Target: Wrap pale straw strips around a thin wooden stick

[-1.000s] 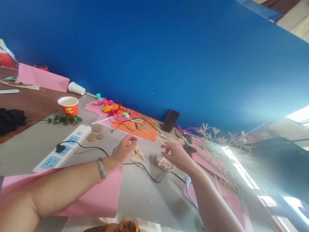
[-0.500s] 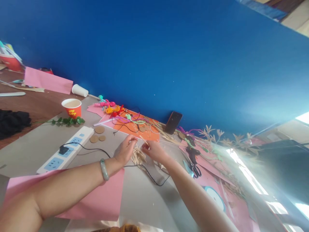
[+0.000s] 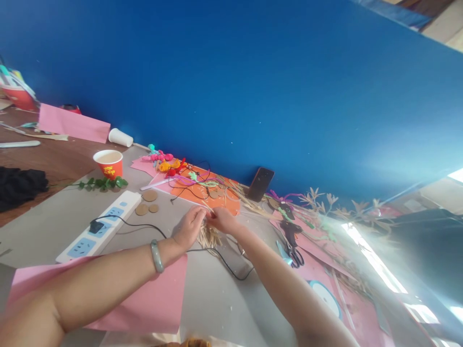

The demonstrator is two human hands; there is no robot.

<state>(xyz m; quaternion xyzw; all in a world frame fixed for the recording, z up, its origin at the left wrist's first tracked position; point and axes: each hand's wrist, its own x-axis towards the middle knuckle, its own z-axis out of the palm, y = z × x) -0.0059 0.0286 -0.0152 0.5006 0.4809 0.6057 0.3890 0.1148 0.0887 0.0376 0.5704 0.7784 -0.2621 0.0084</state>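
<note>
My right hand [image 3: 223, 220] pinches a thin wooden stick [image 3: 207, 206], whose pale end points up and to the left. My left hand [image 3: 191, 226], with a jade-coloured bangle on its wrist, has its fingers closed right beside the right fingertips. What the left fingers grip is hidden where the two hands meet. Directly below the hands lies a pile of short pale wooden sticks [image 3: 209, 237] on the grey table [image 3: 213, 301]. A black cable [image 3: 231, 271] runs past the pile.
A power strip [image 3: 103, 226], round cardboard discs [image 3: 149, 195] and a red paper cup [image 3: 109, 164] are on the left. Behind the hands, a phone [image 3: 261, 184] leans against a blue panel [image 3: 231, 86]. On the right are a glue gun [image 3: 290, 232], scissors [image 3: 296, 256] and pink paper [image 3: 311, 274].
My right hand has moved left, closing the gap to my left hand. The stick has come along with it, up to the left fingertips.
</note>
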